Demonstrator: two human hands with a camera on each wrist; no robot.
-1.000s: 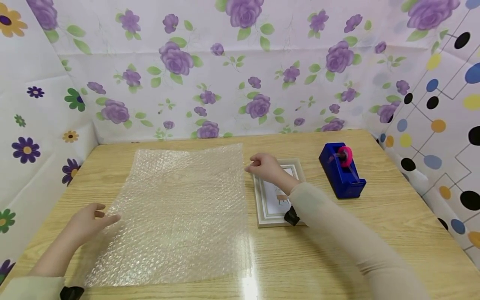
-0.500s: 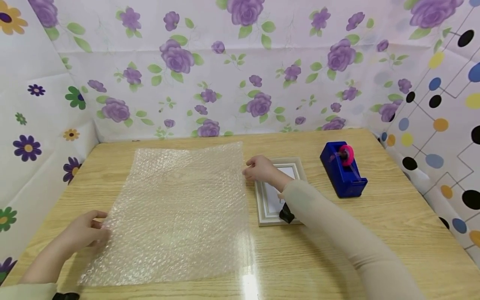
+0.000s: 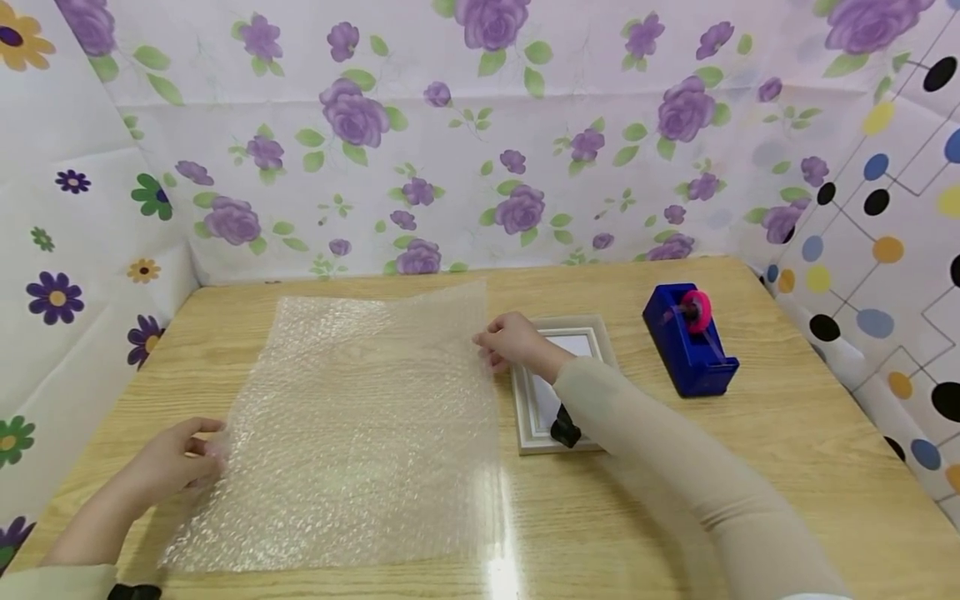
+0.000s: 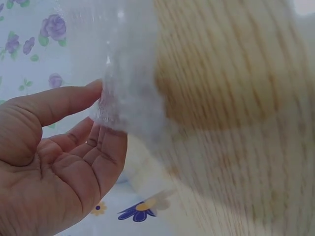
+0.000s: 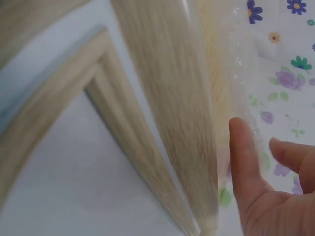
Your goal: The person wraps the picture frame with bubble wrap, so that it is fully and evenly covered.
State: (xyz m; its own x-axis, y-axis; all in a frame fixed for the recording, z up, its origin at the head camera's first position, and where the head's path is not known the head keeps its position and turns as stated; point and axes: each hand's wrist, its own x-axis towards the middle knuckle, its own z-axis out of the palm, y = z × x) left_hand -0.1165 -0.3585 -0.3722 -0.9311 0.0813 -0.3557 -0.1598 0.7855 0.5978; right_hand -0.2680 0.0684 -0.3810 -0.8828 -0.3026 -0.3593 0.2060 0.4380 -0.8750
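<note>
A sheet of clear bubble wrap (image 3: 360, 433) lies spread on the left and middle of the table. At its left edge my left hand (image 3: 168, 462) pinches the film; the left wrist view has the wrap (image 4: 130, 93) between thumb and fingers. My right hand (image 3: 521, 343) pinches the sheet's right edge near its upper part, and in the right wrist view the wrap (image 5: 241, 83) runs between thumb and finger. Under the right forearm lies a pale wooden picture frame (image 3: 527, 421), its middle partly covered by the arm.
A blue tape dispenser (image 3: 686, 354) with a pink-cored tape roll (image 3: 699, 311) stands on the right of the wooden table (image 3: 810, 450). Flowered cloth (image 3: 420, 150) hangs behind the table, and dotted cloth (image 3: 873, 283) along the right side.
My left hand has moved onto the wrap's left edge and closed its fingers on it. The right hand has shifted slightly left onto the right edge, whose upper part has lifted a little.
</note>
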